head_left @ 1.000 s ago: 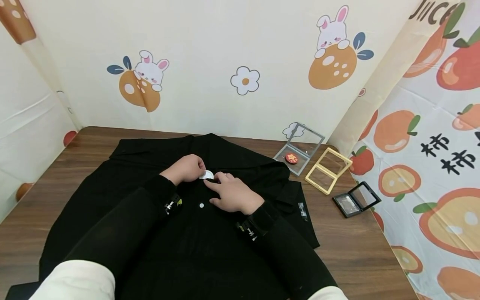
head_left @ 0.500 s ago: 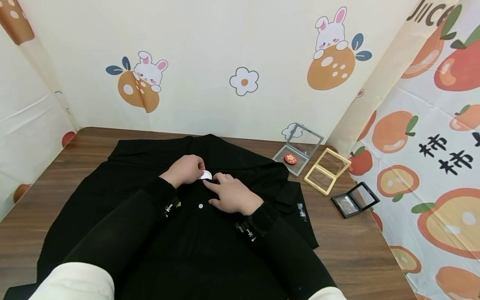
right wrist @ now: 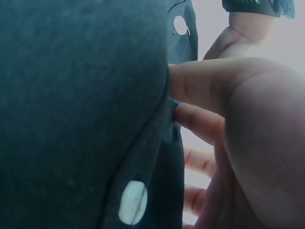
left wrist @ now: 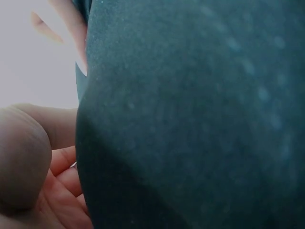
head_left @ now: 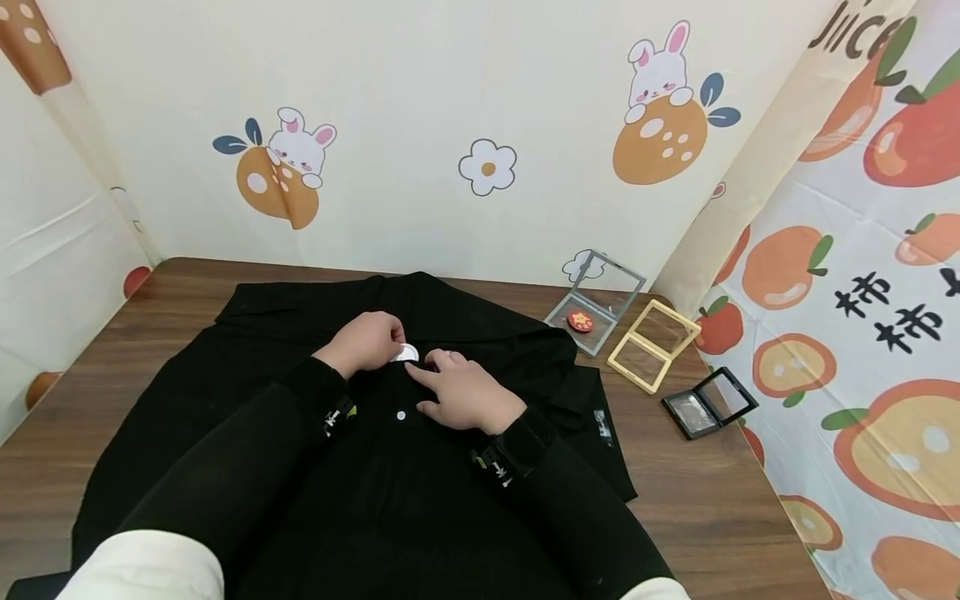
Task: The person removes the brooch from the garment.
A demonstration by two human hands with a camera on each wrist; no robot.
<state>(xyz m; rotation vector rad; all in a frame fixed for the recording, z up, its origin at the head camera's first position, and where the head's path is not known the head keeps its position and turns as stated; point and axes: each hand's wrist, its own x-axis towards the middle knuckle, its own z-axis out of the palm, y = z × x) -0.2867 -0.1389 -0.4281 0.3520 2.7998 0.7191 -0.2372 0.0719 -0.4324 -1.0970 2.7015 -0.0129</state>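
Observation:
A black button-front shirt (head_left: pixel 420 508) lies spread over the table. My left hand (head_left: pixel 365 343) pinches its fabric near the top of the front, thumb and fingers bent inward. Just right of it, my right hand (head_left: pixel 471 392) grips the front edge between thumb and index finger, the other fingers behind the cloth in the right wrist view. A white rounded patch (head_left: pixel 406 353) shows between the two hands, partly covered by the left fingertips. Below them sits a white button (head_left: pixel 401 415). The right wrist view shows a white button (right wrist: pixel 133 202) close up. Dark cloth (left wrist: pixel 190 114) fills most of the left wrist view.
To the right on the wooden table (head_left: pixel 720 517) stand a grey clear-lidded case (head_left: pixel 597 342) holding a red flower-patterned piece (head_left: pixel 581 322), a yellow hinged frame (head_left: pixel 649 356) and a black mirrored compact (head_left: pixel 697 423). Printed cloth walls (head_left: pixel 397 225) enclose the back and sides.
My left hand has shifted slightly left, and the white patch shows a little farther left. The right hand keeps its grip in nearly the same place.

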